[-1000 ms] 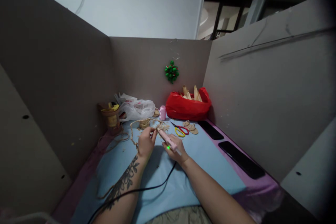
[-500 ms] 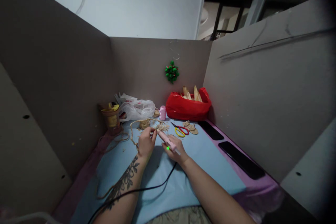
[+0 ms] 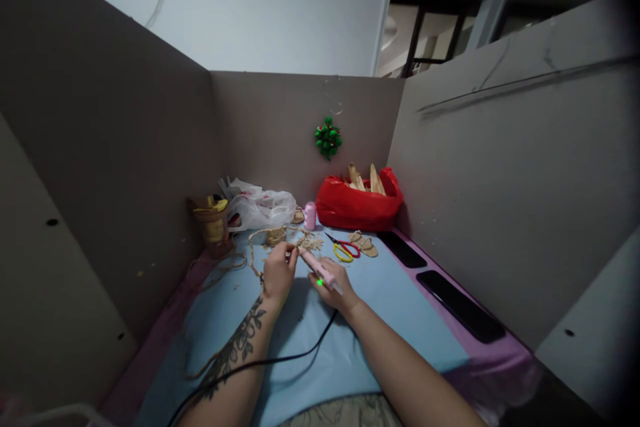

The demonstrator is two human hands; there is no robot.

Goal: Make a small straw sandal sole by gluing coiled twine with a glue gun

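Near the scissors (image 3: 343, 243), the left hand (image 3: 279, 271) is still pinching a brown bit (image 3: 299, 248), the right hand (image 3: 342, 285) still gripping the glue gun (image 3: 319, 269), seemingly mid-step.

Three flat grey-brown partition panels (image 3: 270, 127) are standing at left, rear and right. Paler grey lower panels (image 3: 45, 293) are showing round dark holes (image 3: 52, 222). A bluish-white wall (image 3: 280, 13) is rising beyond the partitions; dark-framed glazing (image 3: 414, 40) is occupying the upper right. A pale blue sheet (image 3: 400, 327) is overlying a purple table covering (image 3: 490, 370). Cool, dim light is prevailing.
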